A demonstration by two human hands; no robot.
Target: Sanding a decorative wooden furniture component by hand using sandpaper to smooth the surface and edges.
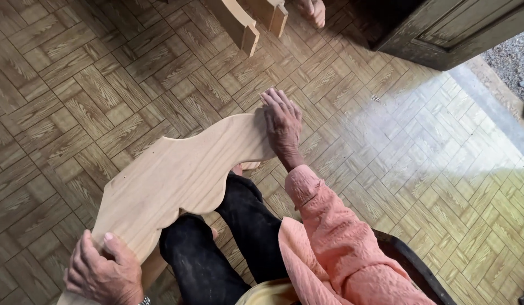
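A big, pale wooden board point(177, 175) with wavy edges lies across the person's legs point(228, 243) in black pants, above the brown patterned floor point(75, 85); the right hand point(283, 121) lies flat on its far end, fingers close together; the left hand point(101, 271) grips its near end, fingers curled around the edge; 2 more wood pieces point(248, 22) lie farther off.

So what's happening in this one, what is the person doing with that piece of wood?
A seated person holds a curved, scalloped wooden board across their legs, above a parquet-patterned floor. The left hand grips the board's near end, and the right hand lies flat on its far end. More cut wooden pieces lie further off on the floor, next to someone's bare foot.
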